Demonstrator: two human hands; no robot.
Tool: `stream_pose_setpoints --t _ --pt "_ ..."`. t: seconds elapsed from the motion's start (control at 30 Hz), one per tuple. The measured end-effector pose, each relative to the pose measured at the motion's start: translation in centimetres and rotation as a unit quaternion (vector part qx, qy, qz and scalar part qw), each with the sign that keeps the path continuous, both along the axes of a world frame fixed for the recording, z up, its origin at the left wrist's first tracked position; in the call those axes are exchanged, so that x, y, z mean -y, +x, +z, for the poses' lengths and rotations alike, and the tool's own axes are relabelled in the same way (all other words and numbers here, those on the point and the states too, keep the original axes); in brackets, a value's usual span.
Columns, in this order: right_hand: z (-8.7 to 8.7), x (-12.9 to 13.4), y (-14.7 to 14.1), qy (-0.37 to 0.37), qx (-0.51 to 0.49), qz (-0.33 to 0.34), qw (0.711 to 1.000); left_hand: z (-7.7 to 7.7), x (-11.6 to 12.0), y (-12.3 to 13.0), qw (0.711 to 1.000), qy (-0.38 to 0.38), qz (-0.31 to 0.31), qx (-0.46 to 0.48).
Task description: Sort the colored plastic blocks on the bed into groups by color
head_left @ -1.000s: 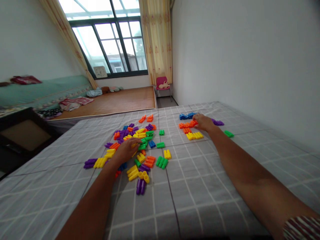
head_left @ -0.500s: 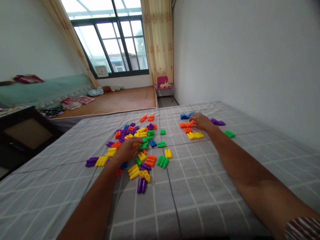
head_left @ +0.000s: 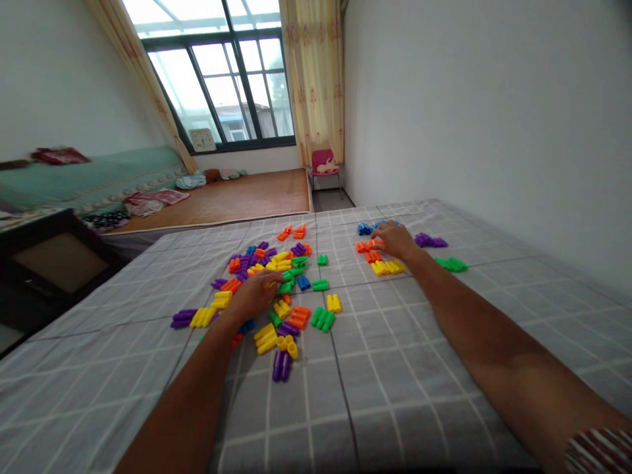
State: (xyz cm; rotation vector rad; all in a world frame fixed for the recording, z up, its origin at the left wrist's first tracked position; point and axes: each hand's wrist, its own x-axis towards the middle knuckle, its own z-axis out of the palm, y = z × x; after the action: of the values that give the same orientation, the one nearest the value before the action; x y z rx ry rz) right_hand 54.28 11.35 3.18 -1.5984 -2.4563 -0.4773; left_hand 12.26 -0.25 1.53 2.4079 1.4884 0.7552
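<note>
My left hand lies over the near side of a mixed pile of plastic tube-shaped blocks. Its fingers curl in, and a yellow block shows between them. Green blocks sit right at its fingertips. Farther off to the right, my right hand reaches down with bent fingers on an orange block at the end of an orange group. Blue blocks lie just behind that hand, partly covered by it. Yellow blocks lie in a row in front.
Purple blocks and green blocks lie right of my right hand. Loose blocks, such as a purple one, are spread around the pile on the grey checked cloth. A wall rises on the right; a dark cabinet stands left.
My right hand has shifted slightly left over the orange blocks, and its forearm uncovers more of the green group. My left hand stays in place on the pile.
</note>
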Motion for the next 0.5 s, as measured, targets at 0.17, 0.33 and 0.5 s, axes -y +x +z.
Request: stream_pose_setpoints --t 0.17,0.33,0.5 --pt "-0.1 0.0 -2.4 -0.033 0.003 0.075 0.997 0.0 0.1 0.1 1.000 -0.005 0.002 -0.002" --pt "-1.0 -0.4 -3.0 -0.046 0.013 0.056 0.997 0.2 0.2 0.3 1.000 -0.005 0.009 -0.010" --pt "-0.1 -1.1 -1.1 -0.055 -0.015 0.033 0.998 0.3 0.3 0.3 1.000 -0.007 0.004 -0.016"
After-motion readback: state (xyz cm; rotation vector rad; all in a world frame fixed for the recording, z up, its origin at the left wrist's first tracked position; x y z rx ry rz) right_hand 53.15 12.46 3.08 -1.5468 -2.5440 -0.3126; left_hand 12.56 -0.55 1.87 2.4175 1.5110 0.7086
